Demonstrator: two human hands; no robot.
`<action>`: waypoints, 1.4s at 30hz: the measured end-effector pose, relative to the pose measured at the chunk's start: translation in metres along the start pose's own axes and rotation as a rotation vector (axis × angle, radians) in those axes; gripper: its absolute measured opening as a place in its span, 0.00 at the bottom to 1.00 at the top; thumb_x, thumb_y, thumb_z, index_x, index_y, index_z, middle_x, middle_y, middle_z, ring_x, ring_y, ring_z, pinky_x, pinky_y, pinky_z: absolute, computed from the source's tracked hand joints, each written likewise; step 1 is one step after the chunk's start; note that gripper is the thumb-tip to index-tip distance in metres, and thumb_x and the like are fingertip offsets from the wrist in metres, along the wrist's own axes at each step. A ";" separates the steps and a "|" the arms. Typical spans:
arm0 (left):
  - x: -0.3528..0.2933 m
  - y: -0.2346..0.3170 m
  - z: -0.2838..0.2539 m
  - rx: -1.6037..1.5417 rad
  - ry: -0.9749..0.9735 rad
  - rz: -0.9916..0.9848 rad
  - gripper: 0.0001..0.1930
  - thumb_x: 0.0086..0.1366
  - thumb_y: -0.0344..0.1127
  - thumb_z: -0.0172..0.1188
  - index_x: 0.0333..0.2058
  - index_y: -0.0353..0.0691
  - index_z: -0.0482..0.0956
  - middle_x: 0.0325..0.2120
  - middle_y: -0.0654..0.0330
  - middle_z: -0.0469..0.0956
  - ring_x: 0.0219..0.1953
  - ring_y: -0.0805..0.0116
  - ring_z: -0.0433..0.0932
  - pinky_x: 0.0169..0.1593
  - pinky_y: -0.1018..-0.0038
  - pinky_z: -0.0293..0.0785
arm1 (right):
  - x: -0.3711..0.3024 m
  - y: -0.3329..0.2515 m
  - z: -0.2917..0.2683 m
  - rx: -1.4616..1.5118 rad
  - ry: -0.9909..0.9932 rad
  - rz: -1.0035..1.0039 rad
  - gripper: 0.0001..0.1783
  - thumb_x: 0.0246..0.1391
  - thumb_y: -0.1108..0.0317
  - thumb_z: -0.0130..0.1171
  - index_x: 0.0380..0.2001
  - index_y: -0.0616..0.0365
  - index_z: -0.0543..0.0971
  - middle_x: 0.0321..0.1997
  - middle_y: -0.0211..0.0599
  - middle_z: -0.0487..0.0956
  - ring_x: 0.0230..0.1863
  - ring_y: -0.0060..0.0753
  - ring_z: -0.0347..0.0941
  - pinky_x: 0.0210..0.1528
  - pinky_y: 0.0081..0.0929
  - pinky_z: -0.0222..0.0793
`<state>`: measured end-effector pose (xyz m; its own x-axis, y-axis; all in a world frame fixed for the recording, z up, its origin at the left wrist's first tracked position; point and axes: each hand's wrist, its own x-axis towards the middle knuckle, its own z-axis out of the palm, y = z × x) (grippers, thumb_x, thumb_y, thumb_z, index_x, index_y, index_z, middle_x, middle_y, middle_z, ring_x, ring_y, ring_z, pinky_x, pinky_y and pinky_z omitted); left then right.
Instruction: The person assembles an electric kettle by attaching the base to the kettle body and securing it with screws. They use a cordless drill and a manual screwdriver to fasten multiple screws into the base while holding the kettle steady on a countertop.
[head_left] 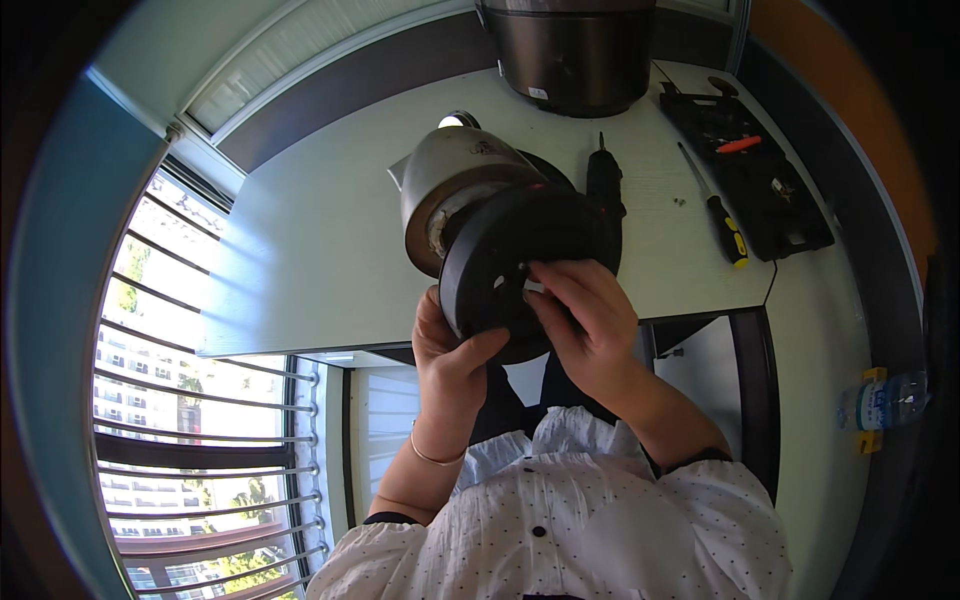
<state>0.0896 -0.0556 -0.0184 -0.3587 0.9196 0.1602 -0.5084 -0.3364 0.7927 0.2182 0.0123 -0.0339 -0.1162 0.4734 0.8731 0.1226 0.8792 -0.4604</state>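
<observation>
A round black plastic kettle base is tilted up over the table's front edge. My left hand grips its lower left rim, thumb on the face toward me and fingers behind. At the middle of that face, the thumb and fingers of my right hand are pinched together. Something small and pale shows by those fingertips, too small to name. Just behind the base, a silver metal kettle lies tipped over on the table. The base hides part of the kettle's underside, and I cannot tell whether the two touch.
A black power screwdriver lies right of the kettle. Farther right are small screws, a yellow-and-black screwdriver and an open black tool case with a red-handled tool. A dark cooker stands behind; a bottle is far right.
</observation>
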 end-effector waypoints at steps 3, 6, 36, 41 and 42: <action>0.001 -0.002 -0.005 -0.029 -0.062 -0.005 0.24 0.40 0.15 0.62 0.39 0.38 0.72 0.38 0.58 0.78 0.43 0.67 0.77 0.51 0.72 0.71 | 0.000 0.000 0.000 0.000 -0.001 -0.006 0.18 0.40 0.80 0.64 0.39 0.64 0.78 0.32 0.40 0.77 0.31 0.40 0.73 0.32 0.30 0.69; 0.002 -0.003 -0.011 -0.055 -0.129 -0.043 0.27 0.39 0.15 0.61 0.43 0.37 0.73 0.40 0.58 0.78 0.44 0.66 0.77 0.52 0.71 0.72 | 0.001 0.001 0.001 0.002 0.004 -0.024 0.18 0.40 0.80 0.64 0.39 0.64 0.78 0.33 0.40 0.77 0.31 0.40 0.73 0.32 0.30 0.69; 0.000 -0.002 -0.004 0.113 -0.028 -0.023 0.24 0.45 0.15 0.64 0.44 0.34 0.72 0.38 0.60 0.77 0.42 0.71 0.76 0.49 0.74 0.71 | 0.015 0.012 -0.035 0.164 -0.155 0.358 0.05 0.48 0.78 0.63 0.30 0.64 0.79 0.24 0.33 0.77 0.22 0.20 0.74 0.24 0.17 0.69; -0.003 -0.004 -0.018 0.242 -0.045 0.033 0.21 0.44 0.18 0.68 0.38 0.35 0.73 0.34 0.63 0.76 0.38 0.75 0.74 0.45 0.78 0.71 | 0.026 0.058 -0.072 -0.353 -0.159 0.560 0.06 0.48 0.73 0.61 0.29 0.65 0.80 0.26 0.46 0.80 0.26 0.38 0.78 0.31 0.27 0.72; -0.002 -0.004 -0.018 0.232 -0.044 0.034 0.20 0.45 0.18 0.68 0.38 0.35 0.73 0.34 0.64 0.76 0.37 0.76 0.74 0.45 0.79 0.71 | 0.030 0.062 -0.078 -0.485 -0.239 0.548 0.07 0.48 0.71 0.61 0.28 0.65 0.80 0.27 0.47 0.80 0.28 0.43 0.78 0.33 0.31 0.72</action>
<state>0.0780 -0.0595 -0.0328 -0.3359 0.9181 0.2103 -0.3015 -0.3164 0.8994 0.2989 0.0771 -0.0235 -0.1179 0.8817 0.4568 0.6360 0.4203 -0.6472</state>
